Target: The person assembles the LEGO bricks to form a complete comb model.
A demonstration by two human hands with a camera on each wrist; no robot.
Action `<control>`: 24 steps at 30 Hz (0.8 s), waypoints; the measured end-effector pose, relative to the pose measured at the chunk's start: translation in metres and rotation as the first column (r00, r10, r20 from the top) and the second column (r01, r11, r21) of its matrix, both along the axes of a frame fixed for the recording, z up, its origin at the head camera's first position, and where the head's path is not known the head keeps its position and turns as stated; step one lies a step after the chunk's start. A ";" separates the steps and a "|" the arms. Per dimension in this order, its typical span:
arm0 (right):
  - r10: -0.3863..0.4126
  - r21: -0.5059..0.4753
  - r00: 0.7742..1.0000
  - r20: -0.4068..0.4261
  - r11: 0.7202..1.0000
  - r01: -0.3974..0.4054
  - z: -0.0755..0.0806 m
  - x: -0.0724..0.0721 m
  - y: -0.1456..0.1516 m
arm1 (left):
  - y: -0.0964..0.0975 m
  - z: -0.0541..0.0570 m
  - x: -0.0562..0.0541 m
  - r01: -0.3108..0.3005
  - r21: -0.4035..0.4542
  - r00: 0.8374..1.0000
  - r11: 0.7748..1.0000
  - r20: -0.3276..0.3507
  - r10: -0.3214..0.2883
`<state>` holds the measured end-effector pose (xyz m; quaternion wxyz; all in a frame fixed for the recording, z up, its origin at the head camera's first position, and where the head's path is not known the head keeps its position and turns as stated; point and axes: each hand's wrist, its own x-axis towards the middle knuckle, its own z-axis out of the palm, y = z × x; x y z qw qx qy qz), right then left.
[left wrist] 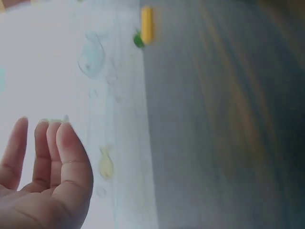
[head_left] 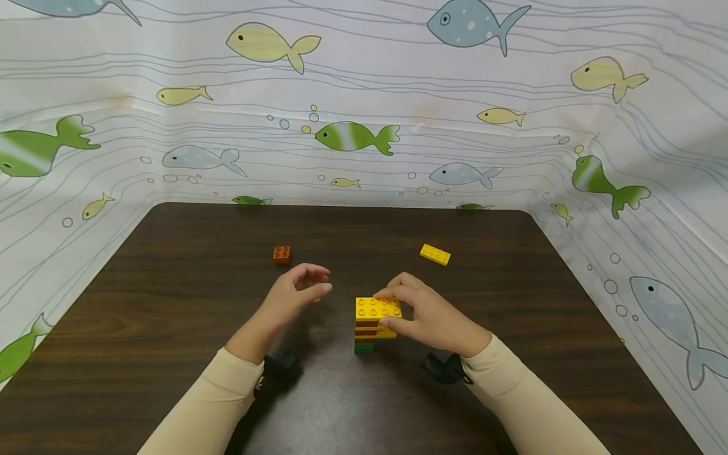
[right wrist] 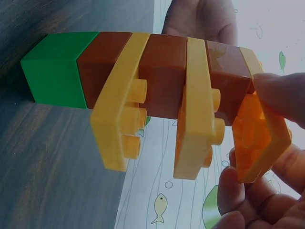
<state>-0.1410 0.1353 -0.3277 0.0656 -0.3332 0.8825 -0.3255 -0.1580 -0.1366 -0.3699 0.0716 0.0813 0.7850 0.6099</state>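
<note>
A tower of toy building bricks stands on the table, with a green brick [right wrist: 57,71] at its base. Above that, brown bricks [right wrist: 164,74] alternate with thin yellow bricks [right wrist: 198,95] that stick out to one side. My right hand [head_left: 435,316] pinches the top yellow brick [head_left: 372,308] between thumb and fingers at its overhanging end. To the left of the tower, my left hand [head_left: 290,297] is held apart from it, fingers loosely bent and nothing in them. The left wrist view shows the same empty left hand [left wrist: 57,176], thumb and fingers spread apart.
A small brown brick [head_left: 281,254] lies beyond my left hand on the dark wooden table [head_left: 170,316]. Farther back on the right lies a loose yellow brick [head_left: 435,254]. A fish-patterned white sheet [head_left: 364,76] rises around the table's back and sides.
</note>
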 end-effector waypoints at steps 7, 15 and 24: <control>-0.002 0.006 1.000 -0.007 1.000 0.002 0.000 0.001 0.000 | -0.029 -0.005 -0.024 -0.131 -0.006 0.991 0.991 0.021 0.131; 0.005 0.004 1.000 -0.010 1.000 -0.005 0.000 0.001 0.000 | -0.052 -0.010 -0.050 -0.230 -0.049 0.971 0.972 0.053 0.233; 0.009 0.006 1.000 0.000 1.000 -0.009 0.000 0.001 0.000 | -0.069 -0.018 -0.066 -0.294 -0.064 0.949 0.954 0.100 0.299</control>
